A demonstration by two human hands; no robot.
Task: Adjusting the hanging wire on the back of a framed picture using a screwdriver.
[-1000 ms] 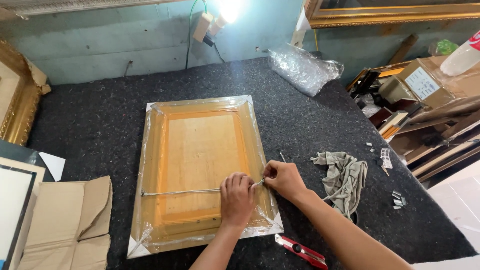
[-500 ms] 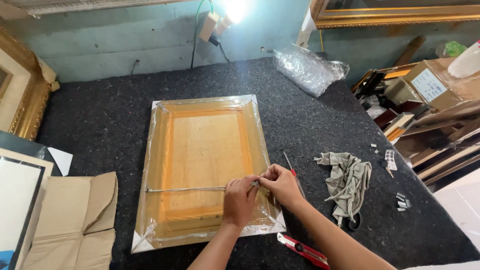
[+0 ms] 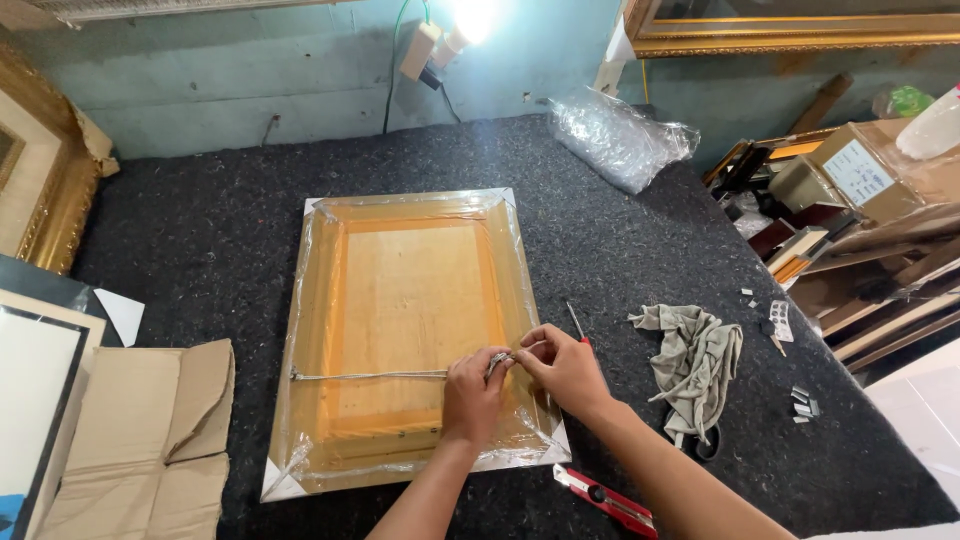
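A picture frame (image 3: 400, 300) wrapped in clear plastic lies face down on the dark felt table (image 3: 200, 230). A thin hanging wire (image 3: 370, 376) runs across its back from the left rail towards the right one. My left hand (image 3: 470, 395) pinches the right end of that wire. My right hand (image 3: 562, 368) meets it at the frame's right rail and grips the same wire end between its fingertips. A screwdriver (image 3: 575, 322) with a red handle lies just beyond my right hand, partly hidden by it.
A red utility knife (image 3: 605, 500) lies near the table's front edge. To the right sit a crumpled grey rag (image 3: 695, 360) and small metal parts (image 3: 800, 400). Flattened cardboard (image 3: 140, 440) is front left, bubble wrap (image 3: 615, 135) back right, gilt frames (image 3: 45, 190) at left.
Both hands stay at the wire's right end; the fingers have shifted a little up along the rail. The camera view has drifted slightly.
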